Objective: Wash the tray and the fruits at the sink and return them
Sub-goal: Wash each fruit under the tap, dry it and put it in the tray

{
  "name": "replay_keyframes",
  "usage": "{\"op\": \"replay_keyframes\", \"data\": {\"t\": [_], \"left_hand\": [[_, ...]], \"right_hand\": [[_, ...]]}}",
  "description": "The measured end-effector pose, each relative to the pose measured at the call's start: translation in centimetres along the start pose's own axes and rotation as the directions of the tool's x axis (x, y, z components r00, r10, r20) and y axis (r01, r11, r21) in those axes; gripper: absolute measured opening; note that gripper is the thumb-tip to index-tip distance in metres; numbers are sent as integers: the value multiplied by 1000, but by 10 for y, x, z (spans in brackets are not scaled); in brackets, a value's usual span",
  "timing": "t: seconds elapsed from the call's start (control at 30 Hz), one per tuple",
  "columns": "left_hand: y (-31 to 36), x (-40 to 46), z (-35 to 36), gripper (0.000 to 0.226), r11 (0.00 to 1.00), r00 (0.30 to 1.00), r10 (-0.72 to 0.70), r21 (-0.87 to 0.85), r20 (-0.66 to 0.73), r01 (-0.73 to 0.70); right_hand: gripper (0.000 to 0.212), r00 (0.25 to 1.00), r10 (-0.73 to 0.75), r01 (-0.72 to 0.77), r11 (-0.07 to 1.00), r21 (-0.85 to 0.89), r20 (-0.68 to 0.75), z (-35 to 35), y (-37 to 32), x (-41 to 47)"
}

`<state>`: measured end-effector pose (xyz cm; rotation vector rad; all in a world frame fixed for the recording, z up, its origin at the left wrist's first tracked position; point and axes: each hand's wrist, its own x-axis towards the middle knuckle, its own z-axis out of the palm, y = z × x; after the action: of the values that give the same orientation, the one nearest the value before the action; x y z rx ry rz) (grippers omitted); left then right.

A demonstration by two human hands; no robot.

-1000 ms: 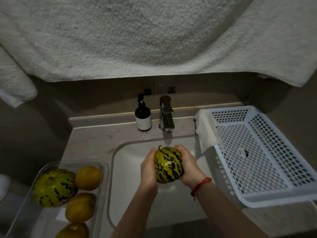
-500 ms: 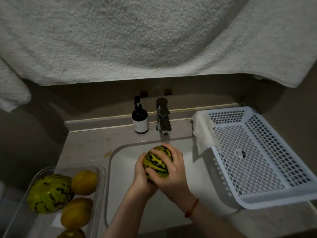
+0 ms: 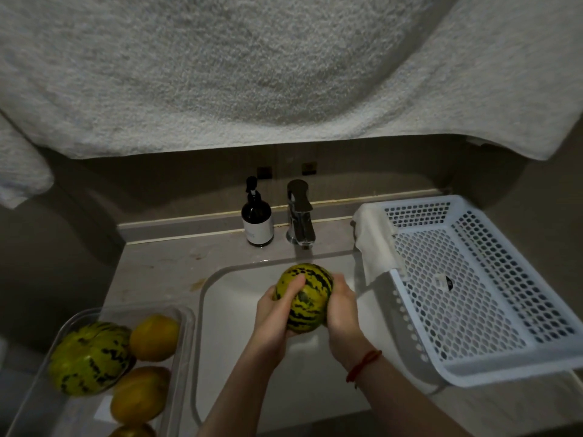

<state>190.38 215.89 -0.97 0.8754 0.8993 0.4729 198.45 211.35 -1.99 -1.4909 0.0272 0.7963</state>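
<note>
White sink (image 3: 220,326), two hands (left hand (image 3: 274,313), right hand (image 3: 342,307)), one striped melon (image 3: 304,296)

Striped melon (image 3: 305,294) between both hands over sink (image 3: 220,310)

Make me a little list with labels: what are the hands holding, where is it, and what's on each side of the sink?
held: striped green-yellow melon, gripped by left hand and right hand
where: over white sink basin, below chrome faucet
left of sink: clear plastic tray with another striped melon and orange fruits
right of sink: white perforated plastic basket, white cloth draped on its edge
behind: dark pump bottle
</note>
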Motion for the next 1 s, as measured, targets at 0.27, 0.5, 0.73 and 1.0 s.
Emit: {"op": "replay_keyframes", "data": {"t": [0.27,0.5,0.73,1.0], "left_hand": [[0,4,-9,51,871,926,-209,-371,313,322],[-15,5,-17,48,917,923,-180,-282,340,283],[-9,9,-22,68,849,946,162,448,282,-279],[-8,20,-14,50,970,973,-221,114,62,213]], "right_hand": [[45,353,-750,877,56,-478,559,-20,4,-5],[38,381,-659,908,134,-397,648,-29,7,1],[60,759,457,-564,817,118,463,-26,1,6],[33,964,-35,-44,957,287,265,-20,26,-1]]}}
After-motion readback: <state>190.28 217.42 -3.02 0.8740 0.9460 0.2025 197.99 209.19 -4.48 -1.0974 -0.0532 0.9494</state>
